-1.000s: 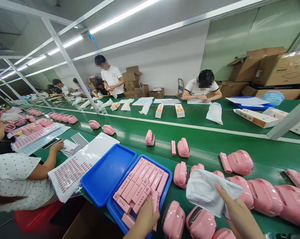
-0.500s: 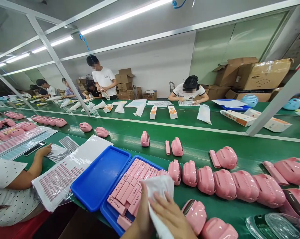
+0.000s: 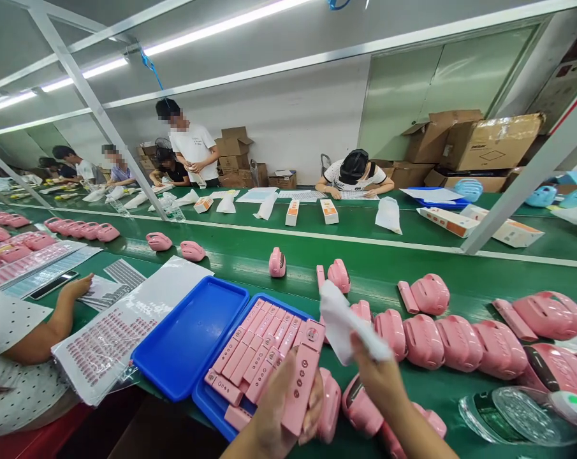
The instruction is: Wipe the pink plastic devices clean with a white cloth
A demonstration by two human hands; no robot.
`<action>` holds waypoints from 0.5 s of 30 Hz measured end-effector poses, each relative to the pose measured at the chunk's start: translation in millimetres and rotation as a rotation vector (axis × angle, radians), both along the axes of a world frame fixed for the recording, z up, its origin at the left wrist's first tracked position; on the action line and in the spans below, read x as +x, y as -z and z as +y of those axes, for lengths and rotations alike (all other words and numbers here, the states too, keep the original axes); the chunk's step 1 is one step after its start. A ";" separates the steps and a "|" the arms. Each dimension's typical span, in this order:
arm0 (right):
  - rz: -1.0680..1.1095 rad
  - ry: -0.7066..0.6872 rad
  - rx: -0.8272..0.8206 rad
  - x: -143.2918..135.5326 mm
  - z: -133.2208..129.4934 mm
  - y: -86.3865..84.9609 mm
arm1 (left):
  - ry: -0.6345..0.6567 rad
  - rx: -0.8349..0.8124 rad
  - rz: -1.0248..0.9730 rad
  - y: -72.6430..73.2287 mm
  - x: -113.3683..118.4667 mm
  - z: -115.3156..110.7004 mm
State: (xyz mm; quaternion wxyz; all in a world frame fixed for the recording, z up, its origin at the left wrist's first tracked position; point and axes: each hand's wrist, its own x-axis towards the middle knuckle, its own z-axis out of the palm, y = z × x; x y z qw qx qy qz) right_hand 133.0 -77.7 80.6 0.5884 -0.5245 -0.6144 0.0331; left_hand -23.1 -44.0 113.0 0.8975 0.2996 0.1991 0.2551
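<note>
My left hand (image 3: 281,414) grips a long pink panel (image 3: 301,382) with small buttons, held upright over the near edge of a blue tray (image 3: 206,403). That tray carries several more pink panels (image 3: 259,347) laid side by side. My right hand (image 3: 379,376) holds a white cloth (image 3: 343,322), lifted just right of the panel and apart from it. Below and between my hands lie pink housings (image 3: 362,408) on the green belt (image 3: 365,268).
An empty blue tray (image 3: 187,335) lies left of the filled one. A row of pink housings (image 3: 460,341) runs to the right. A seated person's arm (image 3: 53,315) rests by sticker sheets (image 3: 111,335) at left. Other people work across the far table. Clear plastic pieces (image 3: 512,414) lie at lower right.
My left hand has lifted one pink panel out of the tray. My right hand has drawn the white cloth off the tray, up and to the right.
</note>
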 end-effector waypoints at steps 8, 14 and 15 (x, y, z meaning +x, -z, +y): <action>-0.260 -0.150 0.002 -22.9 -12.1 -13.7 | -0.290 -0.057 0.150 8.1 6.8 -7.3; -0.268 -0.300 0.099 -28.5 -18.4 3.1 | -0.088 -0.162 0.181 13.3 0.1 -4.7; -0.164 -0.216 0.073 -21.5 -16.8 3.6 | -0.065 -0.162 0.167 10.6 0.5 -5.6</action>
